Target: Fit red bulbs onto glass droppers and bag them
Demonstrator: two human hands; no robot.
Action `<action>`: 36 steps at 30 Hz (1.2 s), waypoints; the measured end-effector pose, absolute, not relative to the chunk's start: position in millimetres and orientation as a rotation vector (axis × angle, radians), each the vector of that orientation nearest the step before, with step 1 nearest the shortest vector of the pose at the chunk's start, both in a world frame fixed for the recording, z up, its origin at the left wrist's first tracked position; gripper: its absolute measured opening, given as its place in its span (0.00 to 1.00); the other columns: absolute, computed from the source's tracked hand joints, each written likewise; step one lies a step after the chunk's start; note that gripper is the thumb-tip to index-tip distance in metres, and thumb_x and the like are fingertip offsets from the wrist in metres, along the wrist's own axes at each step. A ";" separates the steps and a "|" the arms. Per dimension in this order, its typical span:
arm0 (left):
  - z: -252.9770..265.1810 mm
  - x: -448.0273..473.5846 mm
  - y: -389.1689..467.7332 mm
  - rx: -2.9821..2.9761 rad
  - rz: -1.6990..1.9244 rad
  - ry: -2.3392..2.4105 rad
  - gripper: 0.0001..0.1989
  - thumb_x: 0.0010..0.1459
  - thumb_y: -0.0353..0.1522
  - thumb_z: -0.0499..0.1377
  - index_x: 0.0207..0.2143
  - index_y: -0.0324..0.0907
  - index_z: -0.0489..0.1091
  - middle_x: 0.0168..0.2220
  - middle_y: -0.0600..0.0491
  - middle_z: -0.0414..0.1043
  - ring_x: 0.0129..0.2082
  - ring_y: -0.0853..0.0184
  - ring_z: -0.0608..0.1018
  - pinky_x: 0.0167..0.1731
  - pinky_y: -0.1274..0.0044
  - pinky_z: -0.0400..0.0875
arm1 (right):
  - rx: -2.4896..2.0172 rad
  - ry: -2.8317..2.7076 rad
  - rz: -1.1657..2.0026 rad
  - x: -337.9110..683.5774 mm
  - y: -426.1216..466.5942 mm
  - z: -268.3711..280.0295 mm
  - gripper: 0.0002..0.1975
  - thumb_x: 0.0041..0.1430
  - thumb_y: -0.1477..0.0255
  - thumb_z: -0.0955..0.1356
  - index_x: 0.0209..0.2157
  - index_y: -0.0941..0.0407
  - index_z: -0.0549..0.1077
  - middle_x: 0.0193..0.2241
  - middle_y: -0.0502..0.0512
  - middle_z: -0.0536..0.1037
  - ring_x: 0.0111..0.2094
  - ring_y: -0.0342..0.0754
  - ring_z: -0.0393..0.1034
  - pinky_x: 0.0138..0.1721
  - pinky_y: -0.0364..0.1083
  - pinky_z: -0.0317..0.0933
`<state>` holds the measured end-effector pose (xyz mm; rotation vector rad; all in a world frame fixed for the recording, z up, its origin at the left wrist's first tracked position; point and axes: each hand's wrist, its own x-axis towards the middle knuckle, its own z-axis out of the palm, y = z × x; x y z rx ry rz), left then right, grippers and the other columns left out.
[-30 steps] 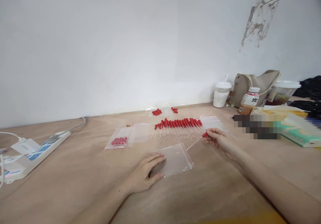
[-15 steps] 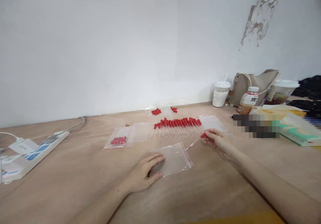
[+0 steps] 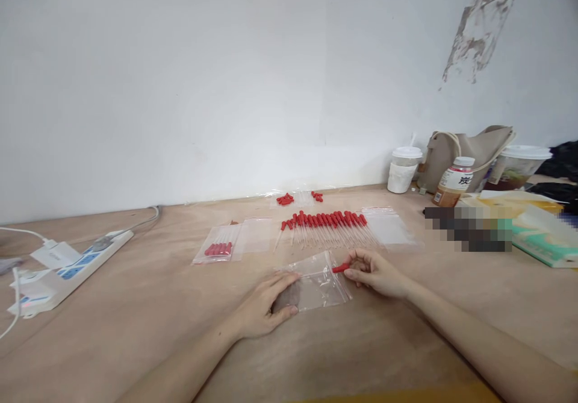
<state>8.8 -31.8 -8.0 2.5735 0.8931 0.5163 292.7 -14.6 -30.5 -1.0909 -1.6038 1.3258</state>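
My right hand pinches the red rubber bulb of a dropper at the right-hand mouth of a clear zip bag. The dropper's thin clear stem reaches into the bag. My left hand rests on the bag's left end, thumb and fingers spread. Behind the bag lies a row of several droppers, red bulbs pointing away from me. To the left, a zip bag with several droppers lies flat beside an unfilled clear bag.
Loose red bulbs lie on plastic near the wall. More clear bags lie right of the row. At left is a power strip. Back right hold a lidded cup, a bottle, a handbag and a tissue pack.
My right hand has moved left and toward me, bringing the dropper's stem into the bag up to near its bulb. My left hand stays on the bag. The view has shifted slightly.
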 end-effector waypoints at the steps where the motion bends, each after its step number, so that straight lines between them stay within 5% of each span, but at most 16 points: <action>1: -8.0 8.5 -31.5 2.573 0.511 0.894 0.26 0.55 0.35 0.53 0.56 0.47 0.51 0.55 0.51 0.57 0.53 0.61 0.61 0.52 0.67 0.56 | -1.094 -1.670 1.264 293.5 -13.2 -30.5 0.16 0.44 0.62 0.69 0.30 0.58 0.65 0.18 0.45 0.66 0.19 0.37 0.58 0.21 0.38 0.51; 8: -7.6 8.0 -27.5 2.561 0.494 0.950 0.21 0.59 0.36 0.49 0.55 0.47 0.55 0.54 0.52 0.59 0.53 0.63 0.62 0.52 0.68 0.56 | -1.150 -1.967 0.884 292.6 -10.2 -33.3 0.12 0.46 0.63 0.68 0.29 0.58 0.71 0.21 0.48 0.66 0.22 0.39 0.56 0.23 0.39 0.51; 13: -9.1 11.0 -25.0 2.589 0.492 0.932 0.21 0.58 0.34 0.51 0.54 0.47 0.56 0.53 0.52 0.61 0.53 0.64 0.61 0.52 0.69 0.55 | -0.988 -2.043 0.792 279.0 -12.0 -32.2 0.10 0.47 0.64 0.67 0.28 0.57 0.73 0.32 0.54 0.70 0.34 0.44 0.63 0.38 0.44 0.57; 19: -10.8 12.2 -26.1 2.599 0.504 0.910 0.20 0.58 0.32 0.50 0.54 0.47 0.57 0.52 0.52 0.62 0.53 0.65 0.62 0.52 0.69 0.56 | -0.974 -2.116 0.945 270.1 -13.0 -38.4 0.16 0.53 0.60 0.63 0.35 0.55 0.75 0.30 0.53 0.71 0.31 0.44 0.64 0.33 0.43 0.59; 24: -11.0 12.1 -27.3 2.588 0.563 0.938 0.18 0.59 0.35 0.49 0.52 0.46 0.60 0.52 0.52 0.62 0.52 0.64 0.64 0.51 0.68 0.57 | -1.065 -1.889 1.142 275.1 -14.5 -35.0 0.25 0.54 0.57 0.59 0.50 0.56 0.64 0.37 0.55 0.73 0.32 0.45 0.65 0.33 0.44 0.60; 27: -11.0 5.5 -27.1 2.569 0.608 0.997 0.16 0.59 0.36 0.49 0.50 0.47 0.63 0.51 0.51 0.63 0.50 0.64 0.66 0.50 0.69 0.60 | -1.129 -1.765 1.213 272.9 -17.8 -30.5 0.29 0.51 0.57 0.63 0.52 0.58 0.60 0.32 0.54 0.73 0.28 0.43 0.65 0.30 0.43 0.59; 31: -10.0 -7.4 -25.3 2.550 0.567 1.004 0.21 0.53 0.39 0.55 0.50 0.46 0.62 0.52 0.50 0.62 0.50 0.62 0.65 0.50 0.68 0.60 | -1.248 -1.698 1.148 264.8 -22.5 -31.1 0.27 0.38 0.60 0.71 0.39 0.60 0.68 0.25 0.51 0.72 0.23 0.41 0.62 0.24 0.40 0.55; 36: -5.9 -11.3 -24.0 2.437 0.571 0.984 0.17 0.50 0.39 0.58 0.43 0.44 0.65 0.51 0.49 0.62 0.50 0.62 0.66 0.49 0.69 0.60 | -1.302 -1.699 1.025 262.9 -21.9 -35.5 0.16 0.41 0.60 0.69 0.22 0.59 0.67 0.15 0.47 0.65 0.18 0.39 0.57 0.19 0.39 0.49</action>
